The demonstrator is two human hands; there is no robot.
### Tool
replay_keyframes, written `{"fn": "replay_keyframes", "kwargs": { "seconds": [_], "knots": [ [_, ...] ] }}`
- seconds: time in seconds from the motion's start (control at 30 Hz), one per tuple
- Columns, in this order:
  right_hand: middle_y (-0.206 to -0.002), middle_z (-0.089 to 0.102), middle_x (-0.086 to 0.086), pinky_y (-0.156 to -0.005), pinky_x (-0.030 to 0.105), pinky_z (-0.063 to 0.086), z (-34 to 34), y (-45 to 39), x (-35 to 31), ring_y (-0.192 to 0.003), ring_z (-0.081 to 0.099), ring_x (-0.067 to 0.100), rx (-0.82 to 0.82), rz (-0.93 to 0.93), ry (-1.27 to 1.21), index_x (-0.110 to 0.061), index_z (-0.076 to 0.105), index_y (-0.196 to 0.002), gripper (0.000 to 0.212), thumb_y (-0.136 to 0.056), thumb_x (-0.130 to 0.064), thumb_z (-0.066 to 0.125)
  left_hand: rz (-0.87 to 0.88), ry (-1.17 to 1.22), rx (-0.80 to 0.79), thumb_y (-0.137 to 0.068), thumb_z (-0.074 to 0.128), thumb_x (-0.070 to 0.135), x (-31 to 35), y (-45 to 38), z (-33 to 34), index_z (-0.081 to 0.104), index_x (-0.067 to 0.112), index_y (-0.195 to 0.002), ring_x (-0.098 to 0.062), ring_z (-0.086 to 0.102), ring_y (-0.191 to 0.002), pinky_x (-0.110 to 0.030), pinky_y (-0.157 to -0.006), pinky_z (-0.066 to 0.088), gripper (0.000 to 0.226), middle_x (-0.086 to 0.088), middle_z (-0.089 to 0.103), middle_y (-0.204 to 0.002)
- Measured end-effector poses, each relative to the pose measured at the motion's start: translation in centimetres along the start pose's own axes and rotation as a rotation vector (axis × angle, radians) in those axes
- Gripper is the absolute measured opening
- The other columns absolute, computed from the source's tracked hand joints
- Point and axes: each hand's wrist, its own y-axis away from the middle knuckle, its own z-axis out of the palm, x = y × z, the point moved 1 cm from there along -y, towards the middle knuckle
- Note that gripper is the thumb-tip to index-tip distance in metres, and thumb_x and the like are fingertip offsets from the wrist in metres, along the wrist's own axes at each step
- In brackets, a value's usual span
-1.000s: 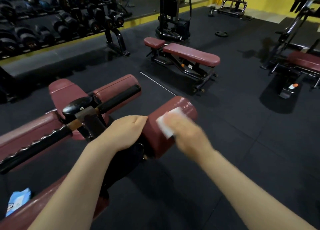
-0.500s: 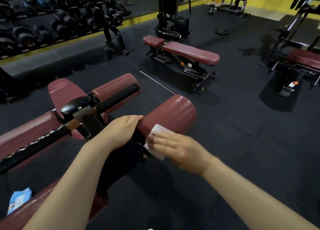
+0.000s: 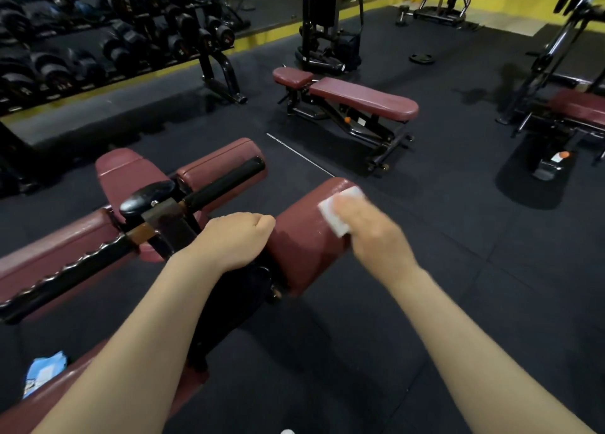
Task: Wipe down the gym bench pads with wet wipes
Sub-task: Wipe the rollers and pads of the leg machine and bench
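A maroon roller pad [image 3: 304, 234] sticks out to the right from the bench frame in front of me. My right hand [image 3: 373, 234] presses a white wet wipe [image 3: 330, 217] flat against the top of this pad, close to its far end; the hand is motion-blurred. My left hand [image 3: 232, 240] grips the pad's inner end by the black bracket, fingers curled over it. A second roller pad [image 3: 216, 165] and a small seat pad [image 3: 124, 171] lie behind, with a long maroon pad [image 3: 42, 247] running left.
A blue wet-wipe pack [image 3: 44, 373] lies at the lower left beside another maroon pad [image 3: 65, 397]. A black handle bar [image 3: 222, 181] crosses the rollers. Ahead stand a flat bench [image 3: 363, 101], a dumbbell rack [image 3: 98, 41], a cable machine [image 3: 324, 18] and another bench [image 3: 579, 109] on black rubber flooring.
My right hand has slid the wipe from the roller pad's near side back out and up toward its far end. My left hand has kept its grip.
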Motion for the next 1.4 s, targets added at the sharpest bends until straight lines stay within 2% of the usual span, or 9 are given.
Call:
{"fn": "replay_keyframes", "kwargs": {
  "seconds": [0.1, 0.27, 0.5, 0.7, 0.9, 1.0, 1.13, 1.27, 1.4],
  "knots": [
    [-0.125, 0.066, 0.011, -0.101, 0.026, 0.044, -0.3, -1.1, -1.3, -0.114, 0.061, 0.024, -0.023, 0.256, 0.033, -0.007, 0.067, -0.122, 0.042, -0.088, -0.001, 0.043, 0.090, -0.021, 0.076, -0.100, 0.021, 0.029, 0.7, 0.2, 0.5, 0.063, 0.019, -0.115, -0.020, 0.037, -0.139, -0.043, -0.116, 0.025, 0.046, 0.002, 0.057, -0.136],
    [-0.137, 0.057, 0.015, -0.111, 0.039, 0.040, -0.3, 2.1, -5.8, -0.129, 0.053, 0.027, -0.248, -0.309, -0.133, -0.001, 0.059, -0.131, 0.038, -0.097, -0.002, 0.042, 0.213, -0.056, 0.041, -0.086, 0.011, 0.043, 1.8, 2.2, 1.0, 0.051, 0.031, -0.140, -0.006, 0.026, -0.145, -0.038, -0.121, 0.014, 0.068, 0.016, 0.041, -0.152],
    [-0.122, 0.066, 0.011, -0.108, 0.027, 0.040, 1.2, -1.7, -2.9, -0.116, 0.062, 0.027, -0.011, 0.141, -0.020, -0.005, 0.067, -0.119, 0.040, -0.085, 0.004, 0.049, 0.121, 0.047, -0.009, -0.086, 0.016, 0.050, 0.6, 0.8, 0.4, 0.065, 0.032, -0.115, -0.021, 0.045, -0.133, -0.037, -0.113, 0.031, 0.059, 0.006, 0.056, -0.140],
    [-0.126, 0.065, 0.015, -0.108, 0.034, 0.042, 0.2, -1.1, -6.9, -0.124, 0.056, 0.027, -0.286, -0.435, -0.187, -0.001, 0.067, -0.119, 0.043, -0.083, -0.003, 0.043, 0.100, 0.123, -0.043, -0.104, 0.028, 0.037, 0.0, 0.3, 0.3, 0.058, 0.028, -0.135, -0.017, 0.046, -0.132, -0.035, -0.113, 0.031, 0.044, 0.002, 0.053, -0.144],
    [-0.120, 0.069, 0.010, -0.103, 0.026, 0.038, -0.7, -2.7, 2.0, -0.108, 0.068, 0.027, -0.006, 0.116, 0.109, -0.006, 0.071, -0.114, 0.050, -0.078, -0.002, 0.037, 0.075, 0.199, -0.054, -0.100, 0.023, 0.036, -0.1, 0.3, 0.1, 0.057, 0.034, -0.136, -0.014, 0.041, -0.137, -0.037, -0.118, 0.026, 0.049, 0.009, 0.049, -0.147],
    [-0.114, 0.070, 0.015, -0.102, 0.032, 0.044, 0.5, -2.2, -1.6, -0.107, 0.067, 0.030, 0.142, 0.133, 0.066, -0.002, 0.071, -0.111, 0.035, -0.083, 0.006, 0.051, 0.080, 0.167, -0.025, -0.102, 0.023, 0.034, 0.3, 0.5, 0.0, 0.057, 0.032, -0.136, -0.018, 0.040, -0.137, -0.034, -0.114, 0.028, 0.048, 0.005, 0.048, -0.149],
    [-0.101, 0.063, 0.017, -0.094, 0.032, 0.046, 0.3, -0.2, -8.4, -0.099, 0.061, 0.032, -0.039, -0.061, -0.253, 0.008, 0.067, -0.102, 0.020, -0.097, 0.007, 0.048, 0.085, 0.083, -0.021, -0.105, 0.026, 0.028, 0.7, 0.5, 0.1, 0.054, 0.018, -0.137, -0.028, 0.044, -0.132, -0.037, -0.107, 0.034, 0.044, -0.007, 0.048, -0.147],
    [-0.132, 0.063, 0.003, -0.111, 0.025, 0.038, -1.5, 2.2, -9.0, -0.130, 0.052, 0.013, -0.293, -0.178, -0.297, -0.008, 0.067, -0.124, 0.047, -0.087, 0.000, 0.041, 0.076, 0.094, -0.016, -0.103, 0.022, 0.027, 0.6, 0.6, 0.1, 0.057, 0.009, -0.128, -0.030, 0.047, -0.126, -0.040, -0.103, 0.036, 0.046, -0.011, 0.055, -0.138],
    [-0.115, 0.071, -0.013, -0.088, 0.030, 0.054, -4.7, 3.0, -8.7, -0.106, 0.066, 0.009, -0.293, 0.354, -0.620, -0.028, 0.072, -0.115, 0.052, -0.086, 0.006, 0.045, 0.216, 0.010, 0.086, -0.103, 0.028, 0.023, 0.6, 1.7, 1.1, 0.053, 0.017, -0.137, -0.022, 0.035, -0.141, -0.043, -0.115, 0.027, 0.043, -0.002, 0.048, -0.148]
  ]
}}
